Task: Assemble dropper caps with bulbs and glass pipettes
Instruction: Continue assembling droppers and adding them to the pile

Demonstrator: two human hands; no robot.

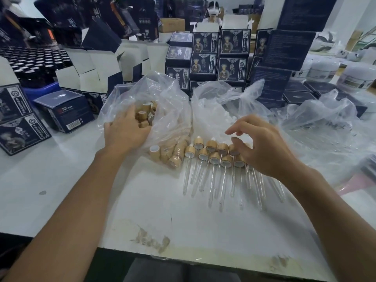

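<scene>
Our left hand reaches into the cap bag, fingers spread loosely over the bamboo caps; whether they pinch one we cannot tell. Our right hand hovers over the finished droppers on the table, fingers apart and lightly curled, holding nothing. We should lift a single cap, then take a bulb from the bulb bag just beside. Keep the right hand clear of the glass pipettes; they likely roll.

Soft even light, perhaps slightly blurred.
</scene>
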